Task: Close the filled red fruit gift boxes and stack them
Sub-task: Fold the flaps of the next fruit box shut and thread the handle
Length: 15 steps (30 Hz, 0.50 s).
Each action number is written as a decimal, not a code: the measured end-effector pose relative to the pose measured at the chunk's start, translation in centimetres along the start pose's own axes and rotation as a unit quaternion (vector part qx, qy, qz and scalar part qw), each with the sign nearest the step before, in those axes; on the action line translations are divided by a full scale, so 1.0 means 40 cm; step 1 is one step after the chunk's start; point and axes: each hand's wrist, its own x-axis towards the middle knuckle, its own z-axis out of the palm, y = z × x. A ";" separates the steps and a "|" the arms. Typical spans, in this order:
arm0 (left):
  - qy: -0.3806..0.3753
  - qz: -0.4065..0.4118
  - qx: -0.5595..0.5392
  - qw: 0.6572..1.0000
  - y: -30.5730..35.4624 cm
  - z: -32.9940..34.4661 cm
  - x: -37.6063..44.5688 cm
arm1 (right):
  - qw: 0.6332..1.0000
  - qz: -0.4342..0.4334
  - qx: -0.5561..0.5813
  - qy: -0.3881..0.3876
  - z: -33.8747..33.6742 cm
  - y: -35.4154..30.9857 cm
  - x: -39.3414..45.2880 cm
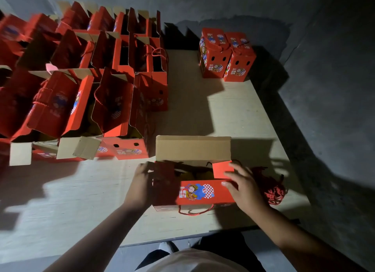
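Right fingers (229, 177) flat, seemingly pressing flap (221, 169)

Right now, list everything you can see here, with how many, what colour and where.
Open box: one, red, near edge of the board, far brown flap up, between both hands.
Open boxes: many, count unclear, red, crowded in rows on the left, flaps up.
Closed boxes: two, red with printed pictures, side by side at the far right of the board.
Rope bundle: one, red, right of the open box.
Board: one, pale wood, on the floor under the boxes.
Floor: grey, around the board.
Left hand: on the open box's left end.
Right hand: fingers on its right end flap.
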 end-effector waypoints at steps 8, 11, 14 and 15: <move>-0.081 -0.070 -0.146 0.984 -0.002 -0.024 0.091 | 0.957 0.180 0.200 -0.113 -0.003 -0.014 0.138; -0.026 -0.046 -0.096 0.994 0.005 -0.034 0.068 | 0.946 0.178 0.269 -0.033 -0.012 -0.015 0.119; -0.036 0.013 -0.043 0.998 -0.011 -0.041 0.019 | 0.948 0.149 0.273 -0.064 -0.021 -0.003 0.050; -0.068 0.038 -0.012 0.997 -0.014 -0.042 0.000 | 0.958 0.115 0.248 -0.090 -0.020 0.006 0.024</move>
